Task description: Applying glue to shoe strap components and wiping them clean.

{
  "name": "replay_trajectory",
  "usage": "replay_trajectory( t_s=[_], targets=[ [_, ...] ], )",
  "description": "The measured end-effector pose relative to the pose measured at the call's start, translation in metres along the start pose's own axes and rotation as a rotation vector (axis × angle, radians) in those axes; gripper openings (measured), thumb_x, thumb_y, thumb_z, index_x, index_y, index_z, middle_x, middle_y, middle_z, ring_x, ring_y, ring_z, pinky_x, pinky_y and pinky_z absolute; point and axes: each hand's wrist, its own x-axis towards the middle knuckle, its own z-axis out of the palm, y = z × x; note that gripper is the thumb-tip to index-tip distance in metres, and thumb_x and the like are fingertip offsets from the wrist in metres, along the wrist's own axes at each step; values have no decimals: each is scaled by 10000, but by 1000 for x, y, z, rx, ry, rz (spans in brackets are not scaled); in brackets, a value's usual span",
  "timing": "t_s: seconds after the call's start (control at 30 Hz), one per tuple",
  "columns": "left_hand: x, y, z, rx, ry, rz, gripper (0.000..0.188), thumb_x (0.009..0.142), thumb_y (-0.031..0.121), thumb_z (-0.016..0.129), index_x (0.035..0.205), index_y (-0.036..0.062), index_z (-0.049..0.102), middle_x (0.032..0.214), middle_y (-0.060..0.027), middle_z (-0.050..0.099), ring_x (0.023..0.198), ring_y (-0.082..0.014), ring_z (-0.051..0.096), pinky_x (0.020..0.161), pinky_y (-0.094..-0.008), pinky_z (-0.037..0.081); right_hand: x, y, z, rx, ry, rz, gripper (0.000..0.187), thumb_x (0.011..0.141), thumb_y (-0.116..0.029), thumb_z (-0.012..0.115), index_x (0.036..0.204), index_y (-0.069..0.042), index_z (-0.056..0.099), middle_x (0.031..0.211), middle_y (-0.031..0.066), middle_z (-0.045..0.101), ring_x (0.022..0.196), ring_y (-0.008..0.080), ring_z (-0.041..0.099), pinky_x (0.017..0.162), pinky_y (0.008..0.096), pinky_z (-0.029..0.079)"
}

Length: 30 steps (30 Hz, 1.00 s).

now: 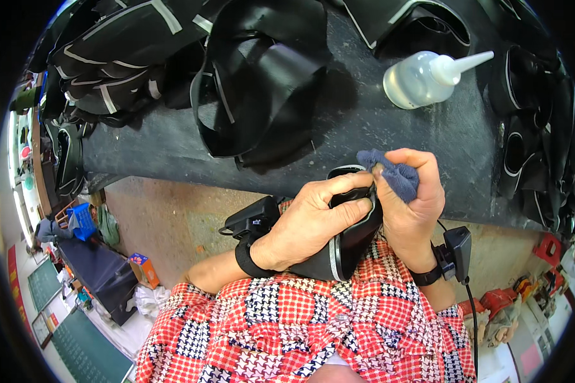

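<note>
Beside the table [166, 147], left fingers [345, 184] closed on black piece [358, 246], right fingers [428, 171] curled round blue cloth [400, 183], lettered green board [86, 348] leftward

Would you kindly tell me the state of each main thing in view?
Left hand: closed on the held piece
Right hand: closed on the cloth
Held piece: black, bent into a curve
Cloth: bunched
Squeeze bottle: lying on its side, nozzle attached
Large black piece: curled into an open loop
Pieces at upper left: piled up
Wrist straps: fastened
</note>
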Motion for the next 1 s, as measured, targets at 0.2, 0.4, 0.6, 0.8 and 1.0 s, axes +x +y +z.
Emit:
replay_trajectory(
  t_s=[0.2, 0.4, 0.6, 0.8, 1.0],
  targets=[
    [11, 0, 26, -13, -23, -19, 339, 869, 89, 581, 1191, -5, 537, 1180, -46, 553, 1009, -82, 509, 892, -229, 412, 1, 10, -23, -46, 107, 46, 192, 806, -24, 640, 967, -18, 536, 803, 54, 624, 690, 102, 609, 618, 224, 481],
    [19, 0, 42, -132, -61, -92, 332, 870, 97, 580, 1188, 8, 543, 1121, -37, 564, 1000, -94, 525, 888, -238, 423, 5, 11, -67, 282, 58, 229, 189, 821, -14, 619, 993, -12, 542, 899, 91, 633, 800, 156, 636, 656, 234, 502],
    [27, -8, 63, -82, -13, -120, 379, 868, 95, 588, 1227, 1, 512, 1138, -40, 551, 999, -73, 513, 875, -223, 429, 3, 25, -76, 43, -146, -10, 190, 784, -52, 668, 951, -26, 581, 834, 62, 640, 766, 99, 609, 665, 235, 482],
    [36, -14, 80, 36, 25, -2, 420, 855, 91, 598, 1250, -4, 494, 1224, -50, 515, 1044, -95, 500, 903, -238, 412, 2, 41, -80, 240, 34, 161, 173, 814, -29, 623, 962, -6, 538, 799, 54, 637, 741, 100, 624, 633, 230, 487],
    [47, -9, 88, 8, -14, -127, 392, 855, 91, 593, 1232, 11, 519, 1197, -51, 528, 1046, -111, 510, 904, -245, 408, 18, 37, -103, 441, 143, 396, 131, 828, 34, 563, 944, -4, 516, 825, 87, 622, 710, 162, 651, 598, 224, 519]
  ],
)
